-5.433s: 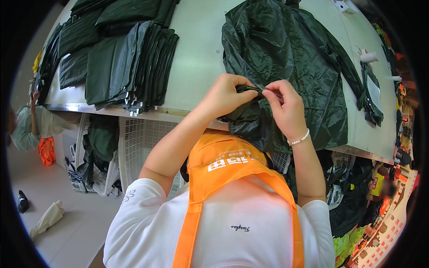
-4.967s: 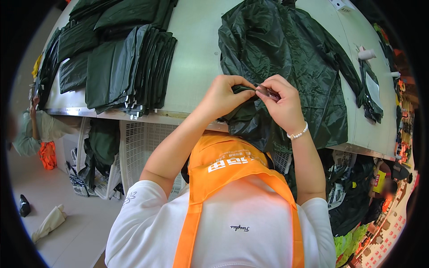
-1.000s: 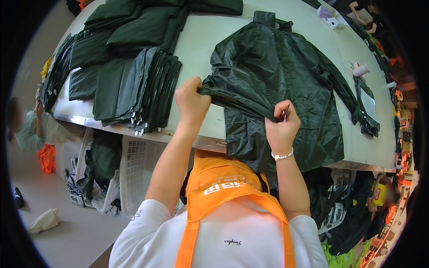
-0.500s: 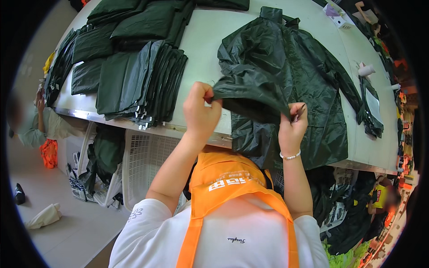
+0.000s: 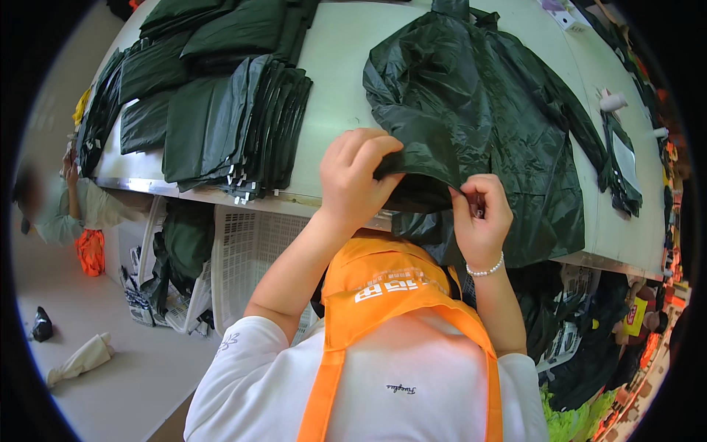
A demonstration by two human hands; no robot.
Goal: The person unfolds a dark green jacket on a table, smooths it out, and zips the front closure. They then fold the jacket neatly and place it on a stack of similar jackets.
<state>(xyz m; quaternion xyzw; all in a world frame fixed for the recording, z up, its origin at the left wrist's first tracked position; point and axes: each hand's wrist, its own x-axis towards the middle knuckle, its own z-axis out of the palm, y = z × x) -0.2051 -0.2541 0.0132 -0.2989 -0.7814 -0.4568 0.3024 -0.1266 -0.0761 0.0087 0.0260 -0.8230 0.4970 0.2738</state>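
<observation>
A dark green, shiny raincoat [image 5: 515,155] lies spread over the table, its near-left sleeve [image 5: 423,147] drawn toward me. With fingers curled round the left edge of the sleeve's opening, my left hand [image 5: 355,173] holds it up. My right hand [image 5: 482,221], a pearl bracelet at its wrist, pinches the opening's right edge between thumb and finger. Something small and dark shows in that palm, too hidden to name. The opening faces me, dark inside.
Folded dark green garments [image 5: 221,118] are stacked on the table's left. White plastic baskets [image 5: 254,250] stand below the table edge. On the far right are a thread cone [image 5: 613,102] and a folded garment [image 5: 624,169]. Another person [image 5: 62,199] is at the left.
My hands have come closer together along the cuff, narrowing its opening. The left moved right and its fingers now wrap over the edge; the view has shifted slightly.
</observation>
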